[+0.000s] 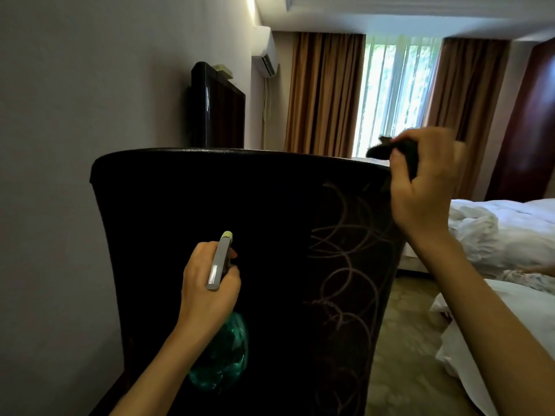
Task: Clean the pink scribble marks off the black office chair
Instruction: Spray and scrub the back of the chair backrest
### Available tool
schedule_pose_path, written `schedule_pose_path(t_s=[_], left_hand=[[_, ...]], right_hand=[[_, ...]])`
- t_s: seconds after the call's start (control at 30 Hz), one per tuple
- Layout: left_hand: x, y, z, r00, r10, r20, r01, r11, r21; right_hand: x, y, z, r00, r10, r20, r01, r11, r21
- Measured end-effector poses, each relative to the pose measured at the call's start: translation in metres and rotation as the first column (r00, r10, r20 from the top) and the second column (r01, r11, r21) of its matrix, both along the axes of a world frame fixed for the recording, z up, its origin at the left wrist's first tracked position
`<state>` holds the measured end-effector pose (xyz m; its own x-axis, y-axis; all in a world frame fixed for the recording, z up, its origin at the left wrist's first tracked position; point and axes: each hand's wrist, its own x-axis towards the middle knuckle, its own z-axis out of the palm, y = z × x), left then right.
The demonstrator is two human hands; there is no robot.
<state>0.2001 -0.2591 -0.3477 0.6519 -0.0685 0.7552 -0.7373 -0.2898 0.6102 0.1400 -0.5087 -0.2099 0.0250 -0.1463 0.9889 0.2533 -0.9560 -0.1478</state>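
A bare wall (60, 145) stands close along the left edge of the black office chair (180, 199). The left hand (207, 283) is curled round the neck of a green spray bottle (228, 355), its nozzle pointing at the middle of the backrest. Pink scribble marks (345, 265) loop down the backrest's right strip, reaching its right edge. At the top right corner the right hand (420, 190) grips a dark cloth (387, 151) just above the rim. Right of the chair lies open carpet (402, 340), then a white bed (510, 229)

Dim room, backlit by bright window (393, 97); right hand (426, 187) motion-blurred; wide-angle edge distortion.
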Motion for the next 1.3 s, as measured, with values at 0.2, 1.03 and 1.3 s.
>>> schedule_pose_path(t_s=[0.2, 1.03, 1.3], left_hand=[[0.003, 0.004, -0.001, 0.999, -0.034, 0.032, 0.034, 0.999, -0.010], [0.005, 0.031, -0.013, 0.988, -0.108, -0.109, 0.090, 0.984, -0.155], [0.013, 0.032, -0.035, 0.979, -0.065, -0.194, 0.038, 0.989, -0.144]], right_hand=[[0.023, 0.056, 0.003, 0.996, 0.080, 0.041, -0.067, 0.966, -0.248], [0.027, 0.063, -0.037, 0.988, 0.052, 0.142, -0.023, 0.980, -0.200], [0.068, 0.068, -0.097, 0.997, -0.056, 0.048, 0.067, 0.955, -0.288]])
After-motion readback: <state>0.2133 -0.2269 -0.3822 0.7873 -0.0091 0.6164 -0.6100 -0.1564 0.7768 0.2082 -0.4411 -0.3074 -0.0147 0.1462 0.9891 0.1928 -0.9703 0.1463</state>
